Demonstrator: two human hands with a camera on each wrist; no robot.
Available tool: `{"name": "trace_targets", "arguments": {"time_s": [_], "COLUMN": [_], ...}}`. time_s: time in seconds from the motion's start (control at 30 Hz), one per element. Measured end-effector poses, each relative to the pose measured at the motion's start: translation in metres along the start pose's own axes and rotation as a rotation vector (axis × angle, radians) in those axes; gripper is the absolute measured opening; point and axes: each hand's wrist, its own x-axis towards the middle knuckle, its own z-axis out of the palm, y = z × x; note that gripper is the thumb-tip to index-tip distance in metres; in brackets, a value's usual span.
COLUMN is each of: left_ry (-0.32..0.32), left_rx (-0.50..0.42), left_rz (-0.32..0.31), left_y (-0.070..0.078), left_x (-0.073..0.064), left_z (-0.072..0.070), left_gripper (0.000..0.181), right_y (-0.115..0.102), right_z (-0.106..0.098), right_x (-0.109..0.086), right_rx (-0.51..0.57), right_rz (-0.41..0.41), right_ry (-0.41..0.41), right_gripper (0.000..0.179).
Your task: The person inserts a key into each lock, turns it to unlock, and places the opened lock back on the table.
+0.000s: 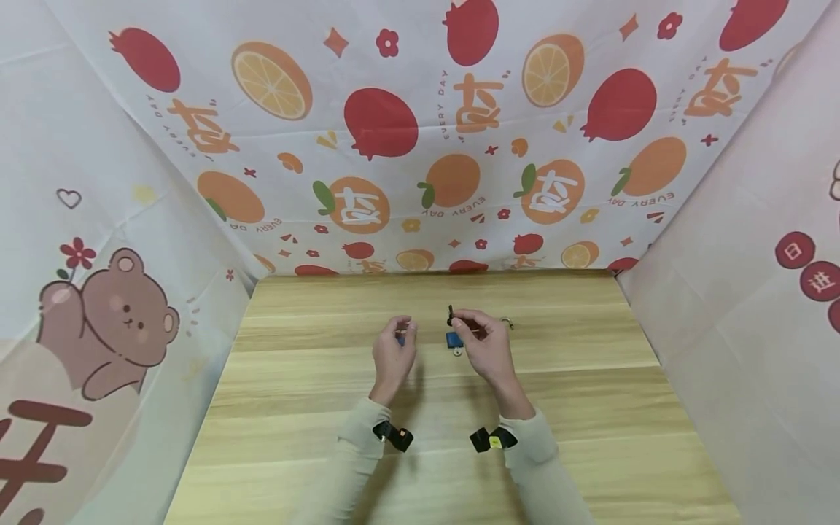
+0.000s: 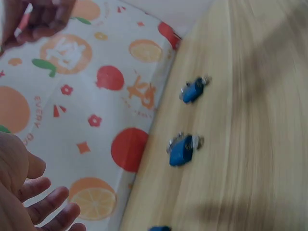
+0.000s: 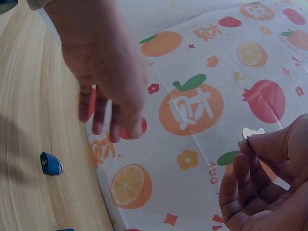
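Observation:
My right hand (image 1: 485,346) is raised over the table, pinching a small key (image 3: 252,132) between thumb and forefinger. The key looks dark in the head view and silvery in the right wrist view. Level with it on the left, my left hand (image 1: 396,354) hovers with fingers loosely bent and nothing visible in its grasp. Between the hands lies a blue padlock (image 1: 454,340) with a key in it. Another blue padlock (image 2: 192,91) lies in the row; a third blue piece (image 2: 160,228) is cut off by the left wrist frame's bottom edge.
Behind my right hand a metal shackle (image 1: 507,321) shows, its body hidden. The wooden tabletop (image 1: 289,408) ends at a fruit-print cloth (image 1: 407,219) at the back. More printed cloth (image 1: 118,292) closes off both sides.

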Motion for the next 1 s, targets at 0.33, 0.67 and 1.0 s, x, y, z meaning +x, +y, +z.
{"name": "trace_targets", "arguments": {"time_s": [0.33, 0.67, 1.0], "left_ry": [-0.027, -0.121, -0.228], "left_rx": [0.115, 0.231, 0.332], "left_rz": [-0.080, -0.136, -0.178], "left_y": [-0.032, -0.054, -0.071], "left_x": [0.021, 0.038, 0.045], "left_z": [-0.007, -0.004, 0.004], "left_gripper": [0.025, 0.034, 0.036], "right_y": [-0.003, -0.008, -0.008], "right_z": [-0.008, -0.010, -0.014], "right_x": [-0.002, -0.002, -0.007], "right_rx": [0.003, -0.017, -0.020], "right_rz": [-0.043, -0.054, -0.057], "right_ry": [0.004, 0.005, -0.009], "right_gripper": [0.018, 0.017, 0.019]}}
